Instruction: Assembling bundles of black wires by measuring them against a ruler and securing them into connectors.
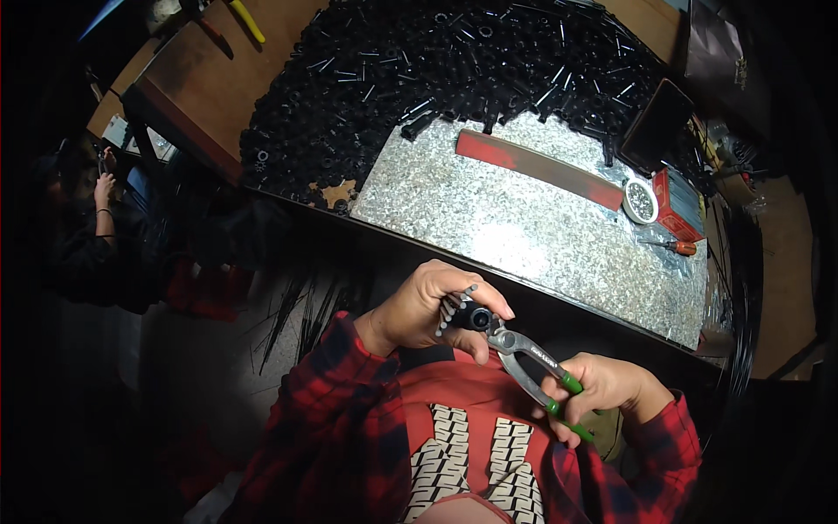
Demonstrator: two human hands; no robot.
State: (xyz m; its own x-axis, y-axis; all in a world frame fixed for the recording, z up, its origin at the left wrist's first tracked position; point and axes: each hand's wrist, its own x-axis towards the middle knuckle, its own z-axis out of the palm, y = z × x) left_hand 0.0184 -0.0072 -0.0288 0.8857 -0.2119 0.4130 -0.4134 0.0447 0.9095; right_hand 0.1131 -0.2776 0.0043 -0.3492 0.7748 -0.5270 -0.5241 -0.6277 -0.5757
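A red rectangular box (678,204) with pale print lies at the right end of the worktop (489,218), just beside a small round white container (640,200). Behind them a dark, flat rectangular screen (656,125) leans tilted, its face blank

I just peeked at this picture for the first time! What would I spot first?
Probably the huge heap of small black parts covering the back of the workbench, behind a shiny metal sheet with a red bar lying on it. Closer in, the left hand holds a small black part with thin pins, while the right hand grips green-handled pliers whose tip meets that part.
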